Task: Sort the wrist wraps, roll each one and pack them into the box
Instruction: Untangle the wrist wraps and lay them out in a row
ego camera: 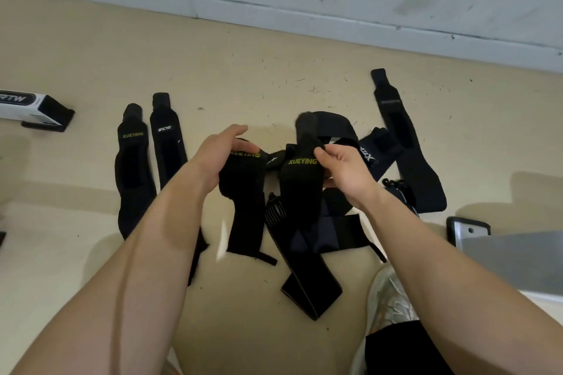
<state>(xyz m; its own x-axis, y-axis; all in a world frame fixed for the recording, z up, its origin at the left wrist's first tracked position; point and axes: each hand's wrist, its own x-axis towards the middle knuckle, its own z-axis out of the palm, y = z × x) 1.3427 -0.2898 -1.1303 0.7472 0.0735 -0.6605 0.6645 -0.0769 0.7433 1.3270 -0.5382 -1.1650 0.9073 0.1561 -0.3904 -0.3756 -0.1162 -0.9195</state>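
Now at the sorting stage; nothing in view is rolled. The left hand pinches the top of the left XUEYING wrap, thumb over the lettering, and the strap hangs down toward the floor. The right hand grips the right XUEYING wrap just beside its lettering, fingers curled round the edge. Both are held at centre frame, side by side, above the pile of tangled black wraps.

Likely step: matching a pair by brand.
- Keep both labels facing up so the lettering can be compared.
- Lift the right wrap clear of the pile first. Its lower end looks to lie among the other straps and may drag one along.
- Lay the pair flat and parallel, probably next to the laid-out XUEYING wrap at left of centre. That one lies just beside the second laid-out wrap, which carries a different label.
- A lone wrap lies stretched out at right of centre.

Containers: the box, white with a dark open end flap, sits at the left edge and is cut off by the frame. It is well apart from the hands. Its inside is not visible, so I cannot tell what it holds; no wrap shows at its opening.
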